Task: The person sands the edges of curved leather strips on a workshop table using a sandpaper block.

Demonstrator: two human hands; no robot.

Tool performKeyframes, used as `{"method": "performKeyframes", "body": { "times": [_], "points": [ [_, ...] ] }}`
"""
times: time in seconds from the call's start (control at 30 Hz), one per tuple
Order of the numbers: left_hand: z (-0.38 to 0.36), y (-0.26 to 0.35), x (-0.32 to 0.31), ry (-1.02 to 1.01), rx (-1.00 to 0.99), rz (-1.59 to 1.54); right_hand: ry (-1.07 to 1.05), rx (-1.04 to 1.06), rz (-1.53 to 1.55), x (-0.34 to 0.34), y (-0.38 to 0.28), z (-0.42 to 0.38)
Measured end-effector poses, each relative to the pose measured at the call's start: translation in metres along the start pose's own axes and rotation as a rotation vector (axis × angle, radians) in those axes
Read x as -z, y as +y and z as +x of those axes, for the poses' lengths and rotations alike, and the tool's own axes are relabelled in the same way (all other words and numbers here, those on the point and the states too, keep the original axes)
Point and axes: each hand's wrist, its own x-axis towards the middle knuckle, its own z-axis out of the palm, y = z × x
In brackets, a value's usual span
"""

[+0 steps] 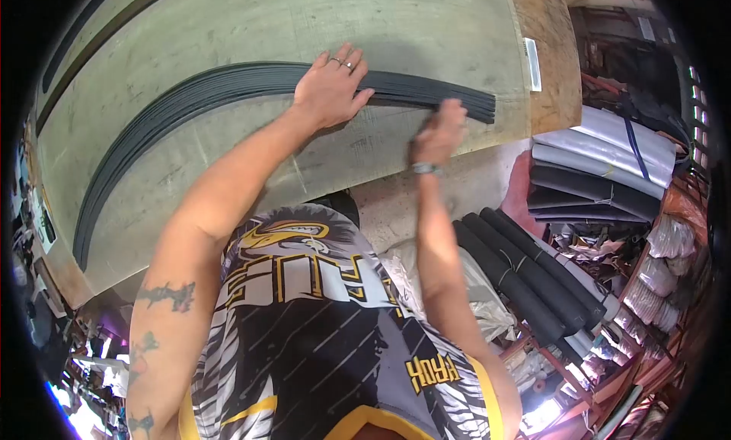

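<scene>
A bundle of long, thin dark grey strips (pixel 221 80) lies on the worktable, bowed into a curve by the wide lens. Its right ends sit side by side near the table's right part. My left hand (pixel 333 86) rests flat across the strips right of their middle, fingers forward and thumb apart, with rings on it. At the near edge of the bundle, close to the right ends, is my right hand (pixel 442 131), smeared by motion. Whether its fingers touch or hold a strip cannot be made out.
The worktable (pixel 426 28) has a pale green top with a wooden right end. More dark strips (pixel 99 40) lie along its far left side. Black rolls (pixel 525 272) stand near me on the right, below silvery rolls (pixel 609 154) and a crowded shelf (pixel 640 333).
</scene>
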Motion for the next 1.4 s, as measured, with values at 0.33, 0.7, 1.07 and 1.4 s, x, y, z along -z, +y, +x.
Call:
{"method": "performKeyframes", "body": {
  "times": [0.33, 0.7, 1.07, 1.4],
  "points": [
    [-0.001, 0.006, 0.005, -0.051, 0.000, -0.012, -0.122, 0.159, 0.166, 0.038, -0.083, -0.013],
    [0.006, 0.004, 0.009, -0.110, 0.026, -0.007, -0.101, 0.070, 0.118, 0.021, -0.094, -0.011],
    [0.006, 0.007, 0.014, -0.088, 0.000, 0.029, 0.082, -0.404, 0.226, 0.018, 0.066, 0.049],
    [0.002, 0.012, 0.017, -0.073, -0.007, -0.012, 0.033, -0.416, -0.002, 0.011, 0.073, 0.027]
  ]
}}
